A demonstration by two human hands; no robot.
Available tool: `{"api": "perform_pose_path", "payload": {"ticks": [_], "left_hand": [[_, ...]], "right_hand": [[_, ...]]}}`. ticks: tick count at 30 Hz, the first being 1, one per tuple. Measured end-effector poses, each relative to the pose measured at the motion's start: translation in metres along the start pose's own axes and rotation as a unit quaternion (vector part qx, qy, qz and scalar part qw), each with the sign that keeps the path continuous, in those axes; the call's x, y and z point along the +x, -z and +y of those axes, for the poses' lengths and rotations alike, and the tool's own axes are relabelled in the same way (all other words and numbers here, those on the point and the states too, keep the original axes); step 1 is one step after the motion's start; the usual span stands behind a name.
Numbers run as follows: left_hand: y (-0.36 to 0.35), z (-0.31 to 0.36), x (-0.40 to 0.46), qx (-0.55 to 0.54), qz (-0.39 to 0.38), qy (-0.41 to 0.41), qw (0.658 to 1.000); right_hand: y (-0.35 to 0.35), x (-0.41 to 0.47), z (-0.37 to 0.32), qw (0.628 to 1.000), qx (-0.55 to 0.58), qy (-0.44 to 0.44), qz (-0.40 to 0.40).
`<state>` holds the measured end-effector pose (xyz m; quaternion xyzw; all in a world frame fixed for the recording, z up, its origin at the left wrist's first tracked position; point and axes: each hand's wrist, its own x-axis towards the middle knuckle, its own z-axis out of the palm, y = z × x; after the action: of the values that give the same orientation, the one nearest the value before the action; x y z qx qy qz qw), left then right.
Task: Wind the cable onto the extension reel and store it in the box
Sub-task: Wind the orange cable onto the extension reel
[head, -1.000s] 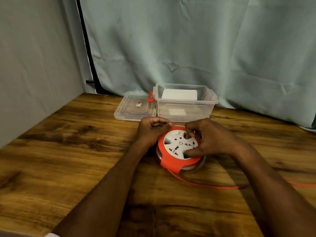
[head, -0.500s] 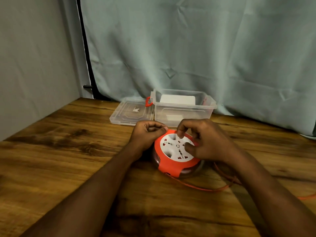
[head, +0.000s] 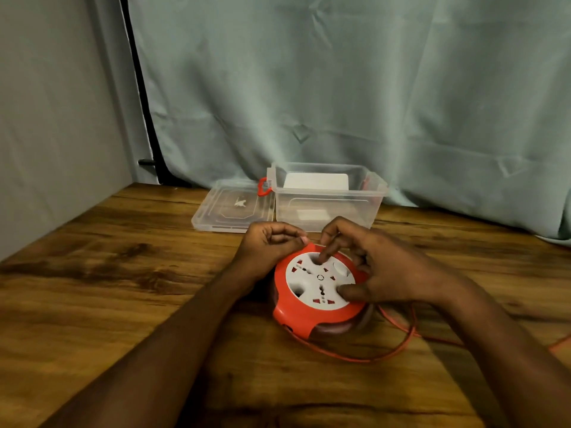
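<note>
An orange extension reel (head: 309, 316) with a white socket face lies flat on the wooden table (head: 123, 304). My left hand (head: 268, 251) grips its far left rim with curled fingers. My right hand (head: 380, 267) lies over the white face, a fingertip in a hole near the top and the thumb pressed on the face's right side. The thin orange cable (head: 386, 355) leaves the reel's front and loops to the right, off the frame's edge. The clear plastic box (head: 327, 196) stands open just behind the reel.
The box's clear lid (head: 231, 208) lies flat to its left, by a red latch (head: 262, 186). White items sit inside the box. A pale curtain hangs behind the table and a grey wall closes the left side.
The white face has turned under my right hand, and my finger moved to the top hole. The cable, straight before, now lies slack in a loop at the right.
</note>
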<state>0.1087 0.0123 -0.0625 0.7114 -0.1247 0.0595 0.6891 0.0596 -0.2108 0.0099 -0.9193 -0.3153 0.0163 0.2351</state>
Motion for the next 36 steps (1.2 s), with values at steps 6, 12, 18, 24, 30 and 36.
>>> {"api": "perform_pose_path", "payload": {"ticks": [6, 12, 18, 24, 30, 36], "left_hand": [[0.000, 0.001, -0.002, -0.024, -0.015, -0.012, 1.000], [-0.001, 0.002, -0.002, -0.028, -0.007, -0.006, 1.000], [-0.003, 0.005, -0.005, -0.028, -0.006, -0.007, 1.000], [-0.003, 0.006, -0.005, -0.031, -0.005, -0.007, 0.999], [-0.002, 0.004, -0.004, -0.002, -0.005, -0.010, 1.000], [-0.001, 0.005, -0.005, 0.004, -0.014, -0.010, 1.000]], "right_hand": [[-0.004, -0.001, -0.003, 0.999, -0.026, -0.006, 0.028], [-0.016, 0.002, -0.004, 0.993, -0.092, 0.010, 0.072], [-0.027, 0.008, -0.007, 0.983, -0.133, 0.025, 0.124], [-0.039, 0.011, -0.010, 0.977, -0.116, 0.034, 0.176], [-0.022, 0.008, -0.003, 0.988, -0.087, 0.044, 0.122], [-0.007, 0.000, -0.009, 0.997, -0.064, 0.046, 0.022]]}}
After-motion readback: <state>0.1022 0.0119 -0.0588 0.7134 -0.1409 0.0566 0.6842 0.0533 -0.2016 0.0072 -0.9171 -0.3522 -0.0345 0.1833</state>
